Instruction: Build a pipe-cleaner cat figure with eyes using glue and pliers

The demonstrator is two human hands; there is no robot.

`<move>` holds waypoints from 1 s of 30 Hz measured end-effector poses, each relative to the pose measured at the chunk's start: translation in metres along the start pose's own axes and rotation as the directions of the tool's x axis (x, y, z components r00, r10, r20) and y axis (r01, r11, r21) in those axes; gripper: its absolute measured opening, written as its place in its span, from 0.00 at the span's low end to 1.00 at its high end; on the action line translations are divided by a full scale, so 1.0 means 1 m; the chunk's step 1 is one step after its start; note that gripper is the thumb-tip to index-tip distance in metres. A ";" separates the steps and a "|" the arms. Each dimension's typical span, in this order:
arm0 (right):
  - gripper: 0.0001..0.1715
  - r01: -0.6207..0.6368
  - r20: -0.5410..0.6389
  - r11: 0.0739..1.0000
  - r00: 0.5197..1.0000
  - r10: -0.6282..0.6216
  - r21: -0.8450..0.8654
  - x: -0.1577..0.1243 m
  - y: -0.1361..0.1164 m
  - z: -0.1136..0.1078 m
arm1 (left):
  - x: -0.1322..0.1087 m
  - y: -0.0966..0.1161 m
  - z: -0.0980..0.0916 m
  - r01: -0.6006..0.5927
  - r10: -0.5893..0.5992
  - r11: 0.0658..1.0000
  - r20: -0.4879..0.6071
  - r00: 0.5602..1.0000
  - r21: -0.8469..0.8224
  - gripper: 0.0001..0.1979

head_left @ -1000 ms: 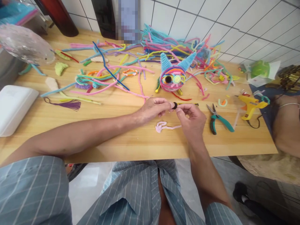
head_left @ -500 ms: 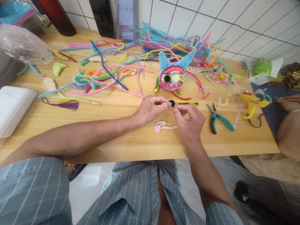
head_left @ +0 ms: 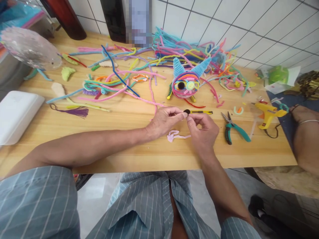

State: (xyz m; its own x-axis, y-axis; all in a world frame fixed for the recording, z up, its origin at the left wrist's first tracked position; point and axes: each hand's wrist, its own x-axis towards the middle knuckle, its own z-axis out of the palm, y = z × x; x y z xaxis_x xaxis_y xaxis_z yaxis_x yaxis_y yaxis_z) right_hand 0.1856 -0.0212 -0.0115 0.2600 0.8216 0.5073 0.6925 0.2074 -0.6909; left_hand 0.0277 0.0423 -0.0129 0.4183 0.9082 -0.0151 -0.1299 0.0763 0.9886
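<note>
Between the fingertips of both hands is a small fuzzy black disc (head_left: 186,113). My left hand (head_left: 164,122) pinches it from the left with thumb and forefinger. From the right, my right hand (head_left: 203,129) closes its thumb and forefinger on its lower edge. Behind the fingers lies a yellow utility knife (head_left: 201,112), partly hidden. A pale pink pipe-cleaner piece (head_left: 171,135) rests on the table below the hands. Farther back stands a pipe-cleaner figure (head_left: 186,93) with blue horns, one black eye and one pale yellow eye.
Pliers (head_left: 233,127) and a yellow glue gun (head_left: 270,114) lie at the right. Loose pipe cleaners (head_left: 174,46) cover the back of the wooden table (head_left: 119,152). A purple tassel (head_left: 78,112) and a white case (head_left: 18,116) sit left. Another person's arm (head_left: 306,142) is at far right.
The whole view has shifted slightly, so things appear a little lower and to the right. Both hands still hold the black disc, with the fingers drawn slightly closer together.
</note>
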 end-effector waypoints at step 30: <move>0.03 -0.087 0.029 0.978 0.996 0.083 0.188 -0.001 0.002 -0.001 | -0.007 0.000 0.001 0.076 -0.070 0.994 0.076 0.995 -0.083 0.24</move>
State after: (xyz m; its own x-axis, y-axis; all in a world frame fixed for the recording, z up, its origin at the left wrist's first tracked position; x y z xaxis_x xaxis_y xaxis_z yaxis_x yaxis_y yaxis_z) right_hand 0.1878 -0.0218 -0.0128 0.2967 0.8512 0.4328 0.5282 0.2313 -0.8170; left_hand 0.0259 0.0357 -0.0124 0.4934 0.8668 -0.0726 -0.1716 0.1787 0.9688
